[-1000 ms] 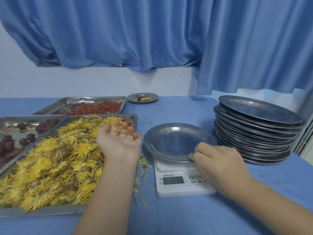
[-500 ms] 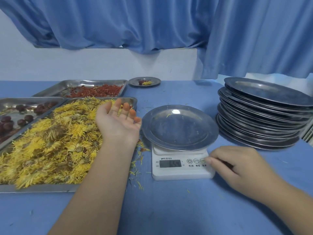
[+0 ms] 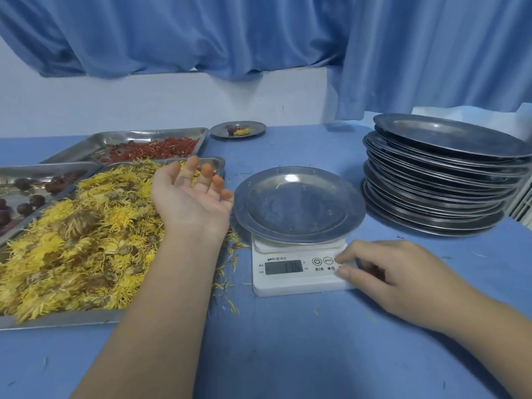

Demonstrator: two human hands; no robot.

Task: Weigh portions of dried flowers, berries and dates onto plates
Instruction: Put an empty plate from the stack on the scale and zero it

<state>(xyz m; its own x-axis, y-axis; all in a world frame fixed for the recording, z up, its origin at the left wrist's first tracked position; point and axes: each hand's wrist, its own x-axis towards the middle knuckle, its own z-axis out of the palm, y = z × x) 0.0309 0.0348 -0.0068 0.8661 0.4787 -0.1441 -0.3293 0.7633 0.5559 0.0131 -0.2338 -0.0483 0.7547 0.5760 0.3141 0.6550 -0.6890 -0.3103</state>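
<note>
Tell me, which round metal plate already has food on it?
The small round metal plate at the table's far edge, holding red and yellow bits; the plate on the scale is nearly bare.

Blue table (image 3: 288, 355) bears trays (image 3: 66, 318), scale (image 3: 299, 283), plate stack (image 3: 440, 180), small plate (image 3: 237, 131).

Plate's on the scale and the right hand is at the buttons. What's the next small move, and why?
Probably scoop a pinch of flowers with the left hand. It hangs open and empty over their tray, the plate holds only a stray petal, and the right hand touches the scale buttons, seemingly zeroing it.
</note>
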